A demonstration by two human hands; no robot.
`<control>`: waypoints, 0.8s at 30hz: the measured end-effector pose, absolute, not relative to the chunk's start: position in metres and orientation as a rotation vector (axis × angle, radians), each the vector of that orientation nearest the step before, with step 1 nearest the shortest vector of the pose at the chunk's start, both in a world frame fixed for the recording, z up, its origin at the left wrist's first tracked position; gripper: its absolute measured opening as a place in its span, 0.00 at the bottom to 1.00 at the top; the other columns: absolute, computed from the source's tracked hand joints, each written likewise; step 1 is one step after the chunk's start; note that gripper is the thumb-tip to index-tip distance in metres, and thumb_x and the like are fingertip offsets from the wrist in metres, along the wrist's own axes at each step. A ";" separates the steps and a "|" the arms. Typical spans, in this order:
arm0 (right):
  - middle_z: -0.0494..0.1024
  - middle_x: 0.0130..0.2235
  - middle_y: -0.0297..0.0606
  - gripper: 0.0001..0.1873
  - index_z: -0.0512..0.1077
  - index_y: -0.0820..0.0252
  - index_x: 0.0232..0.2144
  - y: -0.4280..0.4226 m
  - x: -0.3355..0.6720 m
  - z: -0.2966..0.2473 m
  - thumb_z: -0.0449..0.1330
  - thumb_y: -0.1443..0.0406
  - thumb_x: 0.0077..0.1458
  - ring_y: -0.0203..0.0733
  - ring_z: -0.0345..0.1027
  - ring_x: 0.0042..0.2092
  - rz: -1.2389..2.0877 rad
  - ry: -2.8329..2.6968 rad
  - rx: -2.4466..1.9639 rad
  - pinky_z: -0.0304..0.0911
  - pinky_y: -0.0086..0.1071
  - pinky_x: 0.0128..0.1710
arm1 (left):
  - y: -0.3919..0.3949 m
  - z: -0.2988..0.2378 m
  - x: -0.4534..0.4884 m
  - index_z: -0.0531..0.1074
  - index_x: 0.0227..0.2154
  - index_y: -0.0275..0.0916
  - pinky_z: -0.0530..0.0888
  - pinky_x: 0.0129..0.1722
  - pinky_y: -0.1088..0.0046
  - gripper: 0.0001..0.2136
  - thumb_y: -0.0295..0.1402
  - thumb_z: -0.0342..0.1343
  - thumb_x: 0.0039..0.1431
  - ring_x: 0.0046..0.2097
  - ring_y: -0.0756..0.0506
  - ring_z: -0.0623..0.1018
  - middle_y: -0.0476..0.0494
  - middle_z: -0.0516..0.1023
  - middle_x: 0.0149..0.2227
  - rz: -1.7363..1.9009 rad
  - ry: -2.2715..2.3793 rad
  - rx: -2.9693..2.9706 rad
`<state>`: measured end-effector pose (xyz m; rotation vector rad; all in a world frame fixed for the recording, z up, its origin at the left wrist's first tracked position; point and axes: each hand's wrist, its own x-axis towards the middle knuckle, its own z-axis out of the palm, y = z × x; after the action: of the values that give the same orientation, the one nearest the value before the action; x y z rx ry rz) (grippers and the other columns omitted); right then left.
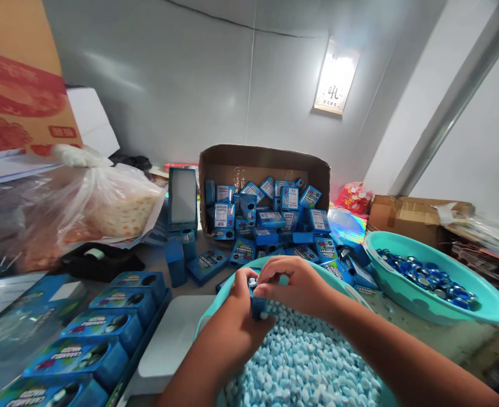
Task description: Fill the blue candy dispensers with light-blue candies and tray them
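Left hand [244,308]: fingers wrapped around a small blue box [257,306], clamped on its sides. Box is roughly upright above the near-center turquoise basin [209,314], open end up, white pieces [253,281] showing at the mouth.
Right hand [294,276]: fingers curled over that mouth, thumb and index tips close together and at the box edge. Can't tell if they pinch a piece.

Around: both forearms cross the basin and hide parts of its rim. Loose blue boxes [243,250] are scattered on the bench [201,289] between basin and carton, crowding the basin's far side. Flat gray-white slab [175,333] just left of the basin. Farther left: black holder [100,261] and knotted clear bag [117,209] with pale, orange-flecked contents.

Containers: the basin holds a heap of pale blue and white candies [313,356]. Brown carton [266,154] behind, mouth facing the person, piled with blue boxes. Second turquoise basin [402,308] at right, blue and silver caps [434,282] inside. Row of blue boxes [97,328] at left, lying down, round openings visible; pale pieces show in some.
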<state>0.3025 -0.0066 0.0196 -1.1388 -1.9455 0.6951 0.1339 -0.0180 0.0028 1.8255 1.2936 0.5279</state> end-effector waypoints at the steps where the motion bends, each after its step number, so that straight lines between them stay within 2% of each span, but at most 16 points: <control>1: 0.78 0.30 0.38 0.13 0.78 0.62 0.28 -0.007 0.303 0.021 0.67 0.57 0.52 0.38 0.68 0.32 0.702 -1.934 -1.162 0.62 0.32 0.33 | -0.017 0.001 0.134 0.53 0.50 0.46 0.65 0.31 0.72 0.24 0.35 0.55 0.51 0.38 0.44 0.77 0.45 0.75 0.44 0.529 1.303 1.827; 6: 0.79 0.32 0.40 0.17 0.78 0.63 0.31 -0.007 0.307 0.030 0.62 0.54 0.58 0.39 0.70 0.34 0.922 -1.865 -1.104 0.63 0.32 0.34 | -0.015 -0.006 0.135 0.52 0.49 0.48 0.66 0.32 0.71 0.24 0.35 0.55 0.51 0.34 0.46 0.76 0.49 0.74 0.42 0.551 1.288 1.808; 10: 0.80 0.35 0.40 0.14 0.78 0.63 0.33 -0.008 0.309 0.032 0.65 0.56 0.55 0.40 0.73 0.38 1.119 -1.773 -1.006 0.66 0.33 0.39 | -0.017 -0.004 0.136 0.53 0.50 0.48 0.66 0.33 0.71 0.25 0.36 0.56 0.51 0.33 0.46 0.76 0.49 0.75 0.41 0.536 1.315 1.822; 13: 0.80 0.35 0.39 0.09 0.77 0.63 0.33 -0.009 0.309 0.032 0.66 0.62 0.53 0.39 0.72 0.37 1.080 -1.893 -1.001 0.66 0.32 0.39 | -0.017 -0.003 0.136 0.54 0.49 0.46 0.66 0.33 0.72 0.24 0.34 0.56 0.50 0.37 0.46 0.77 0.48 0.75 0.44 0.536 1.300 1.852; 17: 0.79 0.35 0.37 0.06 0.77 0.62 0.33 -0.009 0.308 0.032 0.64 0.68 0.49 0.36 0.70 0.35 1.009 -1.929 -1.070 0.65 0.31 0.36 | -0.018 -0.003 0.135 0.53 0.50 0.45 0.65 0.31 0.73 0.24 0.33 0.54 0.51 0.36 0.47 0.77 0.46 0.75 0.47 0.551 1.273 1.866; 24: 0.77 0.32 0.36 0.10 0.76 0.62 0.31 0.000 0.307 0.022 0.69 0.64 0.44 0.36 0.66 0.32 0.877 -1.829 -1.261 0.62 0.31 0.33 | -0.024 0.006 0.131 0.54 0.54 0.46 0.68 0.36 0.72 0.25 0.33 0.55 0.54 0.43 0.42 0.78 0.43 0.76 0.48 0.538 1.187 1.888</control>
<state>0.3072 0.0000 0.0225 -1.2614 -1.8287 0.8774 0.1313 -0.0243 0.0064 1.8884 1.1871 0.5384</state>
